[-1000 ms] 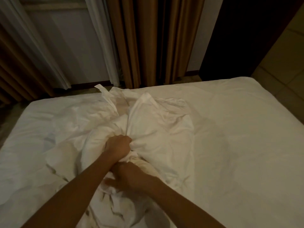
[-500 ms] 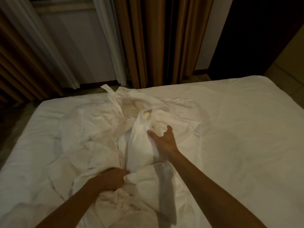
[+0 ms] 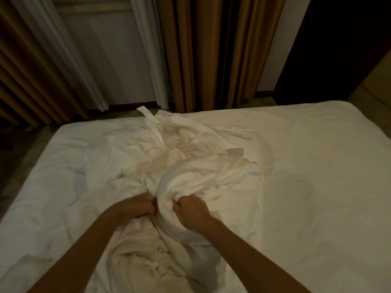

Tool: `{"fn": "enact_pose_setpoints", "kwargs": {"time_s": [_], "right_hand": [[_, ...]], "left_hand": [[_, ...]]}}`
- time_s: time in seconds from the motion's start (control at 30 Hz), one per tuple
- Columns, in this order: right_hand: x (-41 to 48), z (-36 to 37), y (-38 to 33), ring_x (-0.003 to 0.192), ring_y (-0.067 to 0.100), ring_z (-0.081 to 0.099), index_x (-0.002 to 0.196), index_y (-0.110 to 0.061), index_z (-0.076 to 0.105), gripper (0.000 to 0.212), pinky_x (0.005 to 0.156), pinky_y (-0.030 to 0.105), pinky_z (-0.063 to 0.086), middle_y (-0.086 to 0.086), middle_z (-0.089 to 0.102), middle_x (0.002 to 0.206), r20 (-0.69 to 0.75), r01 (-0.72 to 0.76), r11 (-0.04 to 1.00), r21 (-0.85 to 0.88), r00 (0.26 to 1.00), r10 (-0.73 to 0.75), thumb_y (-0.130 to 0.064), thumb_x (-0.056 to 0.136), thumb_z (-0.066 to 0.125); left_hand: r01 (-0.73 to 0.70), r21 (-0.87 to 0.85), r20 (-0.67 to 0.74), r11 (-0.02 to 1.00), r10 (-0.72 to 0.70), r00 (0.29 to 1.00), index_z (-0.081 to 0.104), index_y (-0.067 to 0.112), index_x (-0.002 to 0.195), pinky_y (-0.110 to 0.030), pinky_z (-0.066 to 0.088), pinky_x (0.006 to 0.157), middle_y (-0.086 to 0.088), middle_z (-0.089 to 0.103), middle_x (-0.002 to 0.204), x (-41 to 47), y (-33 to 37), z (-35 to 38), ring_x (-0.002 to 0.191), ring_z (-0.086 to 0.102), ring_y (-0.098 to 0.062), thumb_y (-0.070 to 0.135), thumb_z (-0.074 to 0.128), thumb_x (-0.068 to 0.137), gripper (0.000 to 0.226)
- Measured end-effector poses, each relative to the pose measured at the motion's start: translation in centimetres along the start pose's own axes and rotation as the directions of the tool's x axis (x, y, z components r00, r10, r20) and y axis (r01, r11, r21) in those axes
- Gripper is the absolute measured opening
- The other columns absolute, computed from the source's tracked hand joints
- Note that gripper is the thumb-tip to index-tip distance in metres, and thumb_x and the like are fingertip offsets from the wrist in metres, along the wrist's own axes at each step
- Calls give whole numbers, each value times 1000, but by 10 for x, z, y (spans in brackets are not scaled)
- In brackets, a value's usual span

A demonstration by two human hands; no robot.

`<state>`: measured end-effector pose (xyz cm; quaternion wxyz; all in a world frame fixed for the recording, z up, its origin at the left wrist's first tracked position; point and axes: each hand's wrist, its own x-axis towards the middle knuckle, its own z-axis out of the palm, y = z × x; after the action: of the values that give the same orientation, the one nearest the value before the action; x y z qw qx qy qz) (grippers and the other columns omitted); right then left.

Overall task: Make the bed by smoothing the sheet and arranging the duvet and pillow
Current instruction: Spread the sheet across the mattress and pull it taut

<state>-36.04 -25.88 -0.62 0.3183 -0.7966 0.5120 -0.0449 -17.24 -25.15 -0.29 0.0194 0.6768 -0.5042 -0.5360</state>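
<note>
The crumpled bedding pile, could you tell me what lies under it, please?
The bedding pile rests on the smooth white sheet; the left hand and right hand grip its folds. Anything buried beneath it is covered.

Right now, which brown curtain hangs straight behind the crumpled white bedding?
The middle brown curtain, just right of the white sheer strip; the other brown curtain hangs at the far left edge.

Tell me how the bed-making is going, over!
Left hand, right hand: both gripping the duvet. Duvet bunched up mid-bed on the sheet. Nothing lying on it.
</note>
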Motion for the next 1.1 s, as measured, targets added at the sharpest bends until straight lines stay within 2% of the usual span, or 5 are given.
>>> {"fn": "enact_pose_setpoints", "kwargs": {"time_s": [0.13,0.27,0.43,0.63,1.1], "right_hand": [[-10,10,-5,102,40,60,111,0,63,41,86,41,43,24,65,109,84,129,986,-104,989,-120,-30,103,37],[-18,12,-14,116,39,53,134,-2,50,44,97,43,38,23,56,128,168,85,994,-75,983,-71,-29,105,30],[-34,-1,2,116,27,55,130,-8,56,39,94,30,40,15,58,130,234,-143,954,262,969,81,-29,104,37],[-66,-34,28,111,11,56,136,-19,45,66,95,25,47,-7,56,127,281,-346,699,626,936,212,-57,85,62],[-155,-68,127,110,28,59,116,-16,57,30,87,30,45,7,61,119,-269,-589,795,145,750,604,-32,91,51]], "left_hand": [[-96,-214,-475,972,-17,880,60,16,115,-37,49,88,-6,63,111,-5,56,-10,99,61,-24,45,62,87,41],[-88,360,-174,929,159,972,0,29,154,-44,30,113,-6,27,155,7,106,32,139,33,-27,70,64,74,111],[142,769,-364,623,246,898,35,16,144,-40,46,96,-10,56,127,46,90,66,112,57,-28,28,45,96,50],[-22,-44,-305,999,8,952,61,7,122,-39,51,92,-12,65,117,50,97,65,104,63,-30,37,56,91,43],[-1,-863,-2,506,-1,1000,58,7,78,-40,46,88,-15,63,101,15,211,159,98,58,-29,14,50,94,19]]}}
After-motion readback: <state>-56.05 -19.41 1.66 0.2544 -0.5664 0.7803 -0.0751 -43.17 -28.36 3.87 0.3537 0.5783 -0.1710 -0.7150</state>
